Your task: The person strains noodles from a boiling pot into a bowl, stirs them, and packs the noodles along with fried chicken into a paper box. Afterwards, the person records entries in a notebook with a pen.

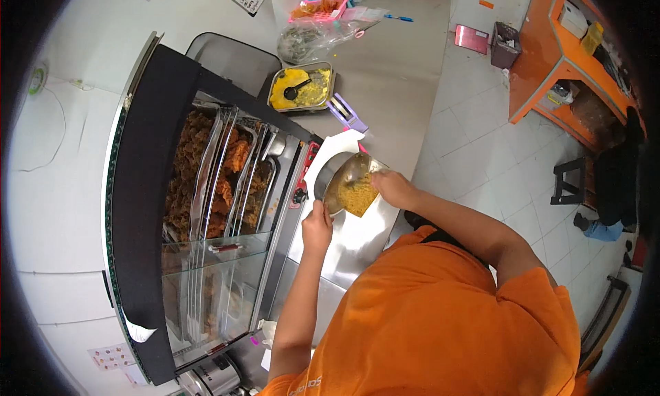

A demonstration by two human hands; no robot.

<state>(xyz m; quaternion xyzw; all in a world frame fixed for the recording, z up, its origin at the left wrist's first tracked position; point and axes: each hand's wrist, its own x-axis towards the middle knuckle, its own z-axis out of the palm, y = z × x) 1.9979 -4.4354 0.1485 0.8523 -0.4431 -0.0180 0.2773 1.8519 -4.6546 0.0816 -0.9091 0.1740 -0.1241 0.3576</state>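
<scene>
Over the steel counter, a shiny metal bowl (324, 183) is tilted, with a yellow-brown grainy food (357, 198) at its right side. My left hand (317, 225) is closed on the bowl's near left rim. My right hand (393, 189) is closed at the right edge of the food; its fingertips are partly hidden, and what they hold cannot be made out. A rounded shiny metal piece (353, 168) shows above the food; whether it is part of the bowl or a separate utensil is unclear. White paper (335, 150) lies just beyond the bowl.
To the left stands a glass-fronted display warmer (137, 210) with trays of fried food (230, 172). Farther along the counter (402, 73) are a container of yellow food (300, 86) with a black spoon, a purple tape dispenser (348, 113) and plastic bags (309, 42). Orange shelving (543, 59) stands right.
</scene>
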